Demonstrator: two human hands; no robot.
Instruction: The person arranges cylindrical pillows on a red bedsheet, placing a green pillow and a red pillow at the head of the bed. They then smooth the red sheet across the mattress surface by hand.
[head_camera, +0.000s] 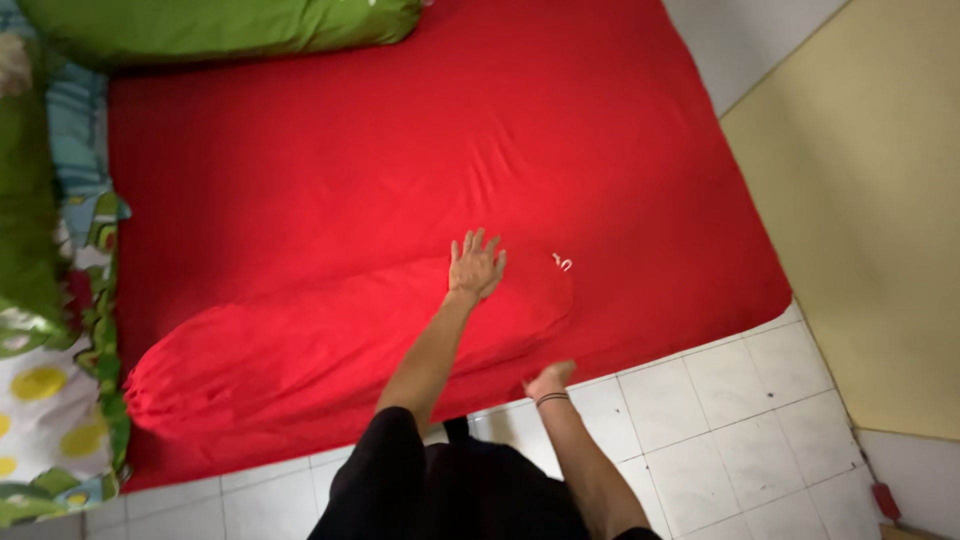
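Observation:
A long red bolster (300, 350) lies along the near edge of a red-sheeted mattress (400, 150). My left hand (476, 265) rests flat on the bolster's right end, fingers spread and holding nothing. My right hand (548, 380), with a dark band on its wrist, is at the mattress's near edge just below the bolster's right end. Its fingers are tucked against the red fabric and hidden. A small white loop (562, 262) sticks out at the bolster's tip.
A green pillow (220, 25) lies at the head of the mattress. Patterned green, white and yellow bedding (50, 380) runs along the left side. White floor tiles (720, 420) lie in front, and a pale yellow wall (870, 220) stands at the right.

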